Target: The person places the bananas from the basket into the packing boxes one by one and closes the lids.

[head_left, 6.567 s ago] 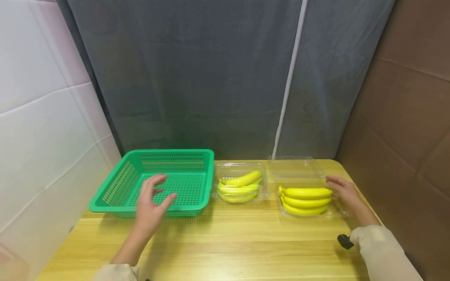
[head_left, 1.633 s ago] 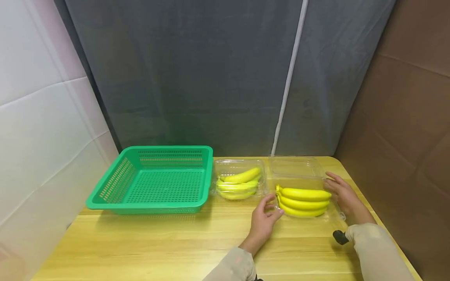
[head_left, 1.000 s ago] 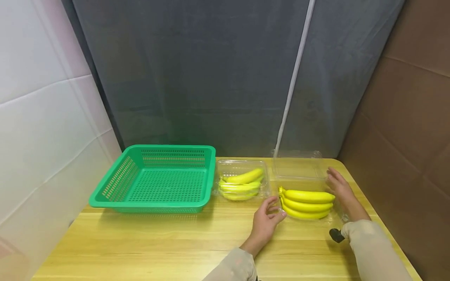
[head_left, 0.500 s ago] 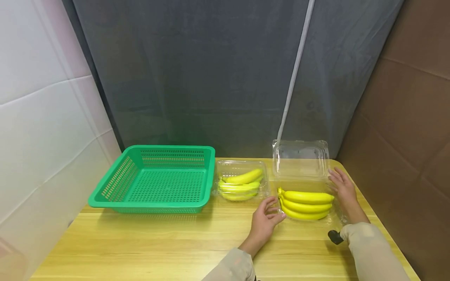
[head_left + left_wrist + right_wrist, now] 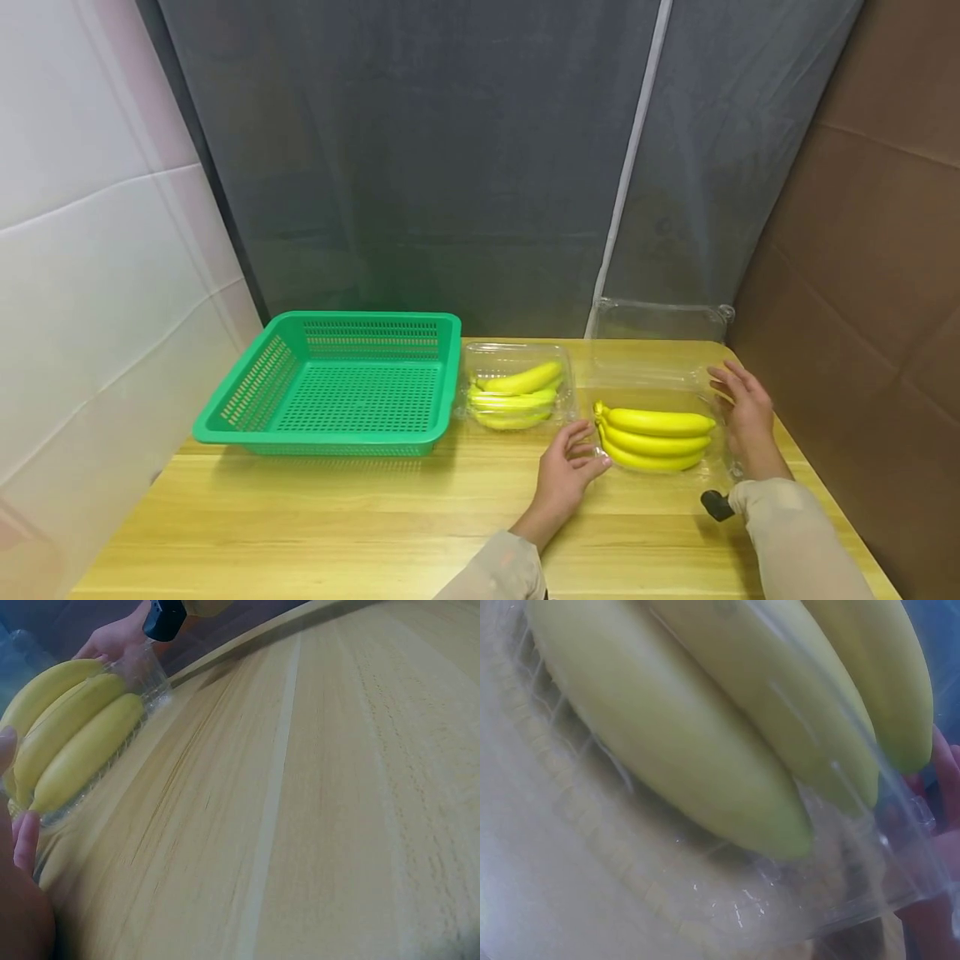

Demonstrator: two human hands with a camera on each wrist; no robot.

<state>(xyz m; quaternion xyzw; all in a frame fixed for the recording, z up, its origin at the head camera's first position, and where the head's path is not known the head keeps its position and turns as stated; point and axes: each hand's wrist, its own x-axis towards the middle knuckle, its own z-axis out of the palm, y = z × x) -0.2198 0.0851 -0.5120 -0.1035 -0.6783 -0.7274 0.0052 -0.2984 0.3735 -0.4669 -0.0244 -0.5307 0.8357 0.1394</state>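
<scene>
A bunch of yellow bananas (image 5: 656, 439) lies in the base of a clear plastic clamshell box. Its lid (image 5: 660, 317) stands raised at the back. My left hand (image 5: 561, 475) holds the box's front left corner, thumb in front and fingers curled along the side. My right hand (image 5: 744, 408) is at the right side by the hinge, its fingers loosely extended at the lid's edge. The right wrist view shows the bananas' tips (image 5: 795, 840) behind the clear wall, with part of the right hand beyond. In the left wrist view, the bananas (image 5: 82, 742) sit right at the left fingertips.
A second clear box (image 5: 517, 354) with bananas stands shut just to the left. Beyond it is a green perforated basket (image 5: 322, 436). All rest on a wooden table (image 5: 360, 525), with a grey curtain (image 5: 450, 167) behind and a brown panel (image 5: 862, 275) at the right.
My left hand has come from over by the basket to the box's left corner. The lid, lying back earlier, has been raised at its hinge. My right hand has shifted slightly right.
</scene>
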